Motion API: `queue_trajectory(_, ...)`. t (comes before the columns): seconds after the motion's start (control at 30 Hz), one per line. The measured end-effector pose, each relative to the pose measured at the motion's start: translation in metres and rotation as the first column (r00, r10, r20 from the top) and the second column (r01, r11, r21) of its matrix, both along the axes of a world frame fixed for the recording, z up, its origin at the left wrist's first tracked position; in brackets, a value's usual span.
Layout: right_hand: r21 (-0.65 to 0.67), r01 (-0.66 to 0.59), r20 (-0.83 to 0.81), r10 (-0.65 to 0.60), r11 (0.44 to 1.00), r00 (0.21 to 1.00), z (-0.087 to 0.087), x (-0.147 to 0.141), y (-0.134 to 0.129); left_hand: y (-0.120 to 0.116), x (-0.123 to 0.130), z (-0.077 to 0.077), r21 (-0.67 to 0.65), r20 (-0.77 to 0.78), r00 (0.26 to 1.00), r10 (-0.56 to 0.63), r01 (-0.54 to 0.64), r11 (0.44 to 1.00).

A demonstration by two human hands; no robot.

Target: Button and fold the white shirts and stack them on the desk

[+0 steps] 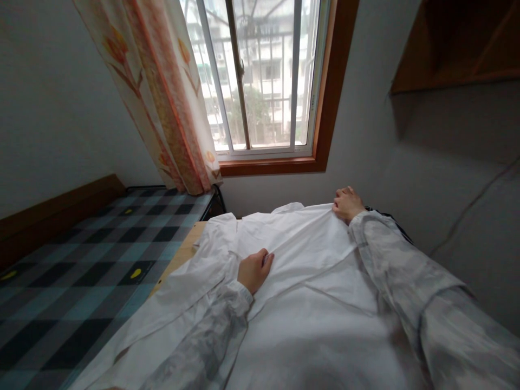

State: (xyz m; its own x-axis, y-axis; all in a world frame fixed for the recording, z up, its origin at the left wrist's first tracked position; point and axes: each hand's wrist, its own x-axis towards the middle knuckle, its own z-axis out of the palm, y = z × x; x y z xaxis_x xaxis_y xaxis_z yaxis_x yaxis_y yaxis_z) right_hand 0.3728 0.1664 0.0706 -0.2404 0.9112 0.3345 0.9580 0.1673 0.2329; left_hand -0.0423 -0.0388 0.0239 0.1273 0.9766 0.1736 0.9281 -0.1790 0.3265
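A wrinkled white cloth (296,271) lies spread over a light wooden board and reaches down toward the camera. My left hand (255,270) is closed on the cloth near its middle, with the fingers curled and a fold pinched at the thumb. Farther off to the right, my right hand (348,205) grips the cloth's far right edge. Taut creases run across the cloth between the two hands. Both arms wear grey patterned sleeves.
A bed with a checked cover (142,233) stands to the left, beside the wooden board's edge (189,244). Ahead are a floral curtain (162,97) and a barred window (264,76). A wooden shelf (459,65) hangs on the upper right wall, with a cable below.
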Motion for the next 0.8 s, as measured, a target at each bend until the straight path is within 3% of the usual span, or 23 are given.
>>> queue_trajectory(0.13, 0.112, 0.079, -0.171, -0.059, 0.991, 0.983, -0.006, -0.011, -0.002, -0.001, 0.000, 0.001, 0.015, -0.001, 1.000, 0.015, -0.015, 1.000)
queue_trajectory(0.2, 0.160, 0.038, -0.236, 0.000, 0.986, 0.972, -0.009, -0.021, -0.011, -0.002, 0.000, 0.002, 0.025, 0.002, 1.000, 0.031, -0.032, 0.999)
queue_trajectory(0.3, 0.114, -0.241, -0.224, 0.261, 0.964, 0.939, -0.020, -0.035, -0.037, -0.004, 0.000, 0.005, 0.037, -0.005, 0.998, 0.058, -0.058, 0.998)
queue_trajectory(0.37, -0.003, -0.436, -0.214, 0.426, 0.900, 0.879, -0.035, -0.037, -0.057, -0.004, 0.000, 0.007, 0.030, -0.027, 0.997, 0.075, -0.074, 0.997)
queue_trajectory(0.4, -0.058, -0.476, -0.222, 0.454, 0.878, 0.863, -0.043, -0.035, -0.067, -0.004, 0.000, 0.009, 0.023, -0.041, 0.996, 0.079, -0.078, 0.997)
queue_trajectory(0.47, -0.132, -0.443, -0.244, 0.404, 0.887, 0.881, -0.059, -0.026, -0.080, -0.004, 0.000, 0.011, 0.001, -0.078, 0.993, 0.083, -0.083, 0.997)
queue_trajectory(0.57, -0.180, -0.260, -0.251, 0.211, 0.949, 0.945, -0.070, -0.008, -0.084, -0.004, -0.001, 0.016, -0.037, -0.158, 0.984, 0.088, -0.095, 0.995)
queue_trajectory(0.7, -0.205, -0.033, -0.242, -0.018, 0.978, 0.970, -0.061, 0.007, -0.076, -0.005, -0.008, 0.020, -0.060, -0.261, 0.960, 0.096, -0.116, 0.991)
queue_trajectory(0.8, -0.170, 0.018, -0.269, -0.064, 0.985, 0.961, -0.051, 0.015, -0.081, -0.008, -0.017, 0.023, -0.062, -0.297, 0.949, 0.104, -0.128, 0.990)
